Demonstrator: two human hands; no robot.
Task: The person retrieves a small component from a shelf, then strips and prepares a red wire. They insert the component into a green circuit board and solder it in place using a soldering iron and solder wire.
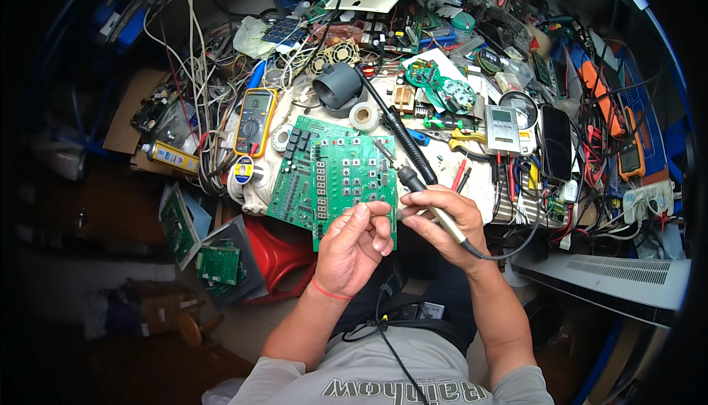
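Observation:
My right hand (455,227) is closed round a soldering iron (447,222), its thin metal tip pointing up and left over a green circuit board (372,195). The iron's cord trails off to the right. My left hand (346,246) is over the board's near edge, thumb and fingers pinched together; whatever they hold is too small to make out. The board carries rows of push buttons and a strip of digit displays. It partly overlaps a second green board (284,195) with black relays on the left.
Left of the boards lies a yellow multimeter (255,121). A tape roll (363,117), grey round nozzle (338,88) and black ribbed hose (408,142) stand behind them. Pliers (469,138), a small meter (503,129) and a phone (556,140) lie right. A red stool (276,257) is below left.

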